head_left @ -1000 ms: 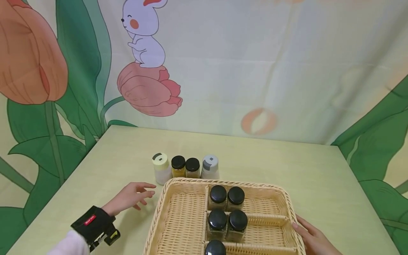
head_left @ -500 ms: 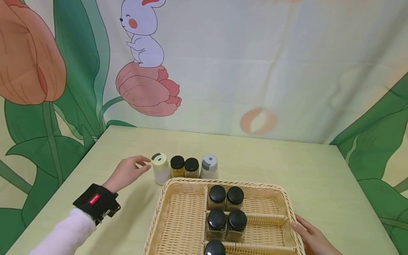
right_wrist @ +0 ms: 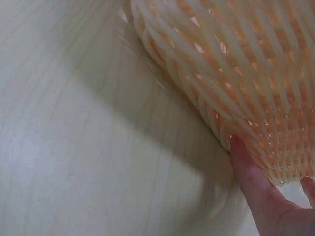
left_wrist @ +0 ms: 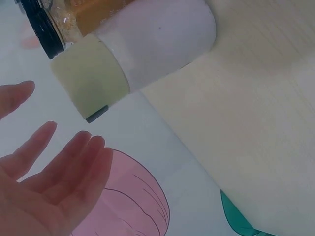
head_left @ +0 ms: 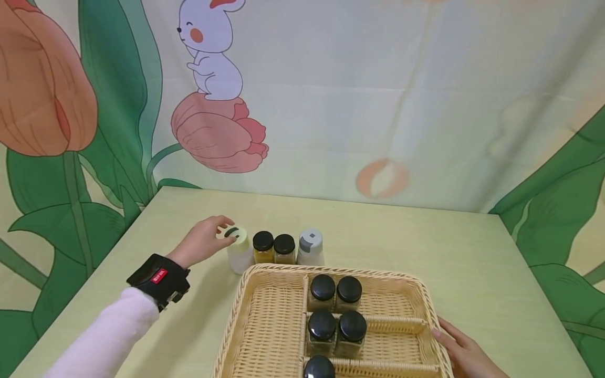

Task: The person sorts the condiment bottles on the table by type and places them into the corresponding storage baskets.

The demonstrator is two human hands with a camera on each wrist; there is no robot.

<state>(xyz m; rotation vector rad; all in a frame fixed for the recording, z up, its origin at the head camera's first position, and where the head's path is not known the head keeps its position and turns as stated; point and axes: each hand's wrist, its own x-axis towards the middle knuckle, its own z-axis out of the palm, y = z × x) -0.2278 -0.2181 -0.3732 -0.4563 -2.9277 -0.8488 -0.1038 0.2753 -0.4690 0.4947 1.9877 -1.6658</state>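
Before floral cloth (head_left: pixel 307 131), gripping tan wicker basket's (head_left: pixel 276 315) edge with right hand (head_left: pixel 465 350); could topple white bottle (head_left: pixel 240 258), bumping with open left hand (head_left: pixel 200 243).

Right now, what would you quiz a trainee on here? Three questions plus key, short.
1. In the head view, how many containers stand in the row beyond the basket?
2. Which is the left hand nearest?
A) a grey cap
B) the pale yellow cap
C) a black lid
3. True or false: the right hand touches the basket.

Key: 1. Four. 2. B. 3. True.
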